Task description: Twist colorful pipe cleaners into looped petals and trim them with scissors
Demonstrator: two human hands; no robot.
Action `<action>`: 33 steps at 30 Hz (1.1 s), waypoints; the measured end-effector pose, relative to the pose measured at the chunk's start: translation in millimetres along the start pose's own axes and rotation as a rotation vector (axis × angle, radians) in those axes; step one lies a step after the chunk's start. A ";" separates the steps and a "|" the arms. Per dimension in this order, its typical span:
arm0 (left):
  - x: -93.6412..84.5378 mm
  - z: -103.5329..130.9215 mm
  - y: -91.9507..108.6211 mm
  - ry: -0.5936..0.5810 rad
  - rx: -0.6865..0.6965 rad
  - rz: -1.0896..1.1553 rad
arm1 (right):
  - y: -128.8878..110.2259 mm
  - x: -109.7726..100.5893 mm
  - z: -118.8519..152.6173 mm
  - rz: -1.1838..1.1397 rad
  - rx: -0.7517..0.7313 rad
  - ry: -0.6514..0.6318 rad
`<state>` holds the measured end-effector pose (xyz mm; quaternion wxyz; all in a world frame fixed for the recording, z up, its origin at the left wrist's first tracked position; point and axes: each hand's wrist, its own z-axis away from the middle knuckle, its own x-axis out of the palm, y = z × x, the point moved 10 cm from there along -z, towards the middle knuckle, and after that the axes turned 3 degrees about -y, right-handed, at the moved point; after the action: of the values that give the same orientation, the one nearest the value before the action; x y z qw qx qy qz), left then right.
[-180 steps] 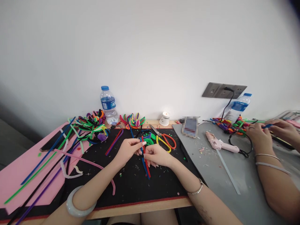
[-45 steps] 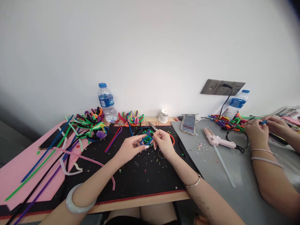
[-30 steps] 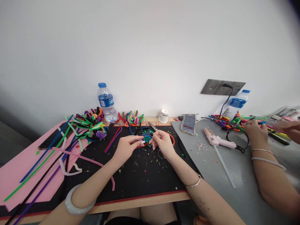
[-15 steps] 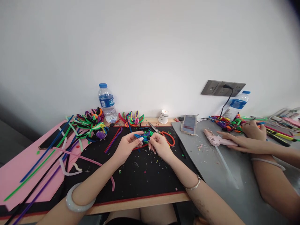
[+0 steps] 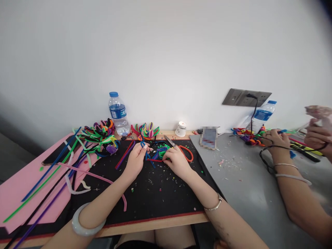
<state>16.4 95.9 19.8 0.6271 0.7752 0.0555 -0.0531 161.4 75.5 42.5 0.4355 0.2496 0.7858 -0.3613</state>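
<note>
My left hand is closed on a bent blue pipe cleaner, pinched between thumb and fingers. Close beside it, my right hand has its fingertips pressed together at the end of a red pipe cleaner lying low over the black mat. Between the hands rests a curled bundle of green and blue pipe cleaners, partly covered by my right fingers. Orange-handled scissors lie just beyond my right hand, blades pointing back left.
Pipe-cleaner bunches and a water bottle stand back left, long pipe cleaners over pink sheets. A paper cup is near the wall. At right, a co-worker's hand lifts a pink glue gun with a black cord.
My hands have moved apart; the green and blue bundle now lies on the mat. My left hand has shifted left with a blue pipe cleaner. The co-worker's glue gun has been lifted to the right.
</note>
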 end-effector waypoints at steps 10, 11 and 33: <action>-13.0 -1.6 8.6 0.094 0.076 0.034 | 11.5 -15.3 0.4 -0.300 0.147 0.139; -10.1 -2.1 5.9 0.075 0.061 0.058 | 9.5 -15.4 0.8 -0.335 0.144 0.144; 24.6 9.0 0.7 -0.132 -0.143 0.368 | 0.8 -15.0 2.3 -0.479 0.143 0.167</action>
<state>40.7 87.4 14.9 0.6817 0.7207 -0.1246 0.0154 170.6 73.0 54.4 0.2524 0.1158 0.8282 -0.4869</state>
